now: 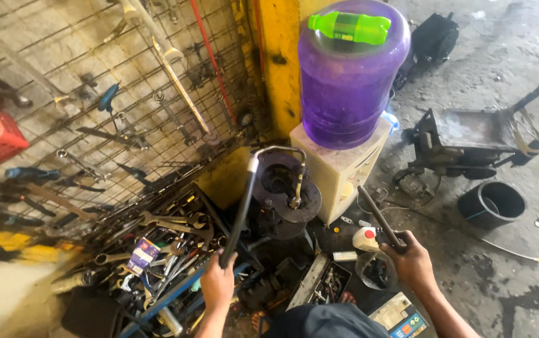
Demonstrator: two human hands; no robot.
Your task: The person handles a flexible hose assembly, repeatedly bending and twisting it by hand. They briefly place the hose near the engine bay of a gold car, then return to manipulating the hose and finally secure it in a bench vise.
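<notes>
Presently, item one: black hose (239,209), long and stiff, held at both ends by one person. Its left run rises from the left hand (217,281) up and slightly right to a metal elbow fitting (280,150), which arches over and drops toward a dark round machine part (282,194) standing on the floor. The long axis of this run is steep, nearly upright, leaning right.

Item two: the right run (379,216), a shorter black length slanting up and left from the right hand (410,260). Both hands are clenched round the hose; the left grips low on its run, the right grips the near end of its own. The left hand lies nearer the round part, the right sits well apart to the side.

Surroundings: a tray of spanners and wrenches (163,244) just left of the left hand; a wire rack of hung tools (113,119) behind it; a purple water bottle (348,87) on a cream dispenser (338,169), with a green bottle (349,26) lying on top; a black bucket (492,203) and a low metal trolley (473,134) to the right on the concrete floor (507,275).

Obstructions: the dispenser stands just beside the round part, between the two runs.
</notes>
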